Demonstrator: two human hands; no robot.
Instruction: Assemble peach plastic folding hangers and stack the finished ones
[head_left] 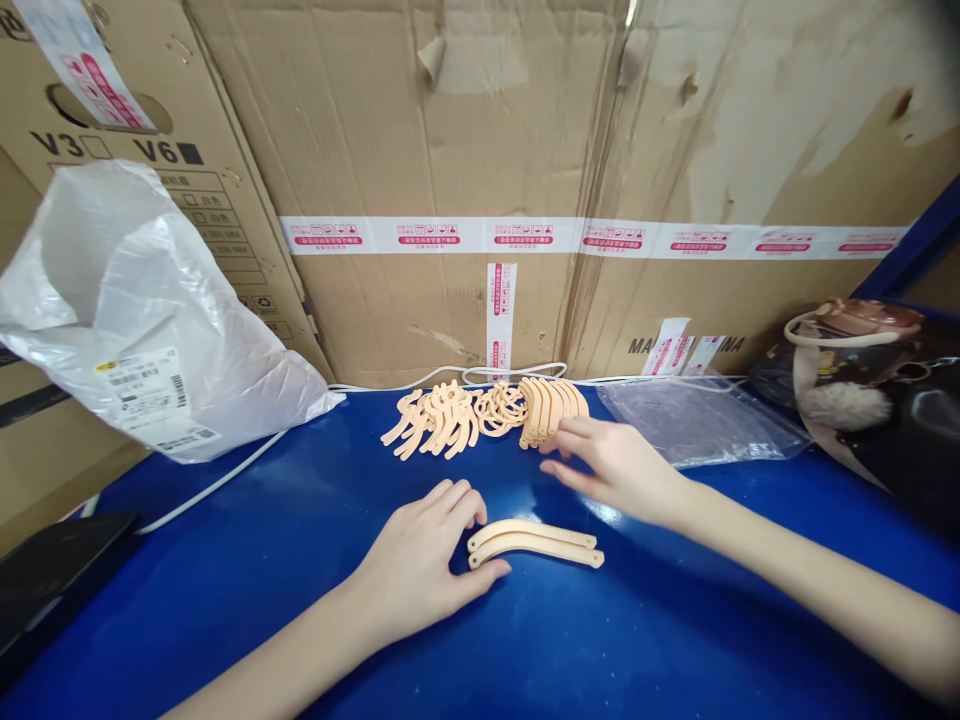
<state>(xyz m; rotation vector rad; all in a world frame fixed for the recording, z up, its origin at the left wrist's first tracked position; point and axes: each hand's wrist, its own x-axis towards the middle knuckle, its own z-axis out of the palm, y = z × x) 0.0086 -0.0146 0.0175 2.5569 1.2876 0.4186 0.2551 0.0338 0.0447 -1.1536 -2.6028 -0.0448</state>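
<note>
Two curved, pale tan strips (536,541) with small holes at their ends lie side by side on the blue table (300,560). My left hand (424,550) rests around their left end, thumb below and fingers above. It is open, and whether it touches the strips I cannot tell. Farther back, my right hand (611,462) is open at the lower right of a neat row of similar curved strips (551,402), its fingertips close to them. Left of that row lie small ring-like pieces (501,408) and a loose heap of wavy pieces (442,418).
A white plastic bag (150,320) with a label leans at the left, above a dark flat object (60,570). Large cardboard boxes (420,130) wall off the back. A clear plastic bag (705,420), a dark bag (915,430) and a white cable (217,485) lie around the edges.
</note>
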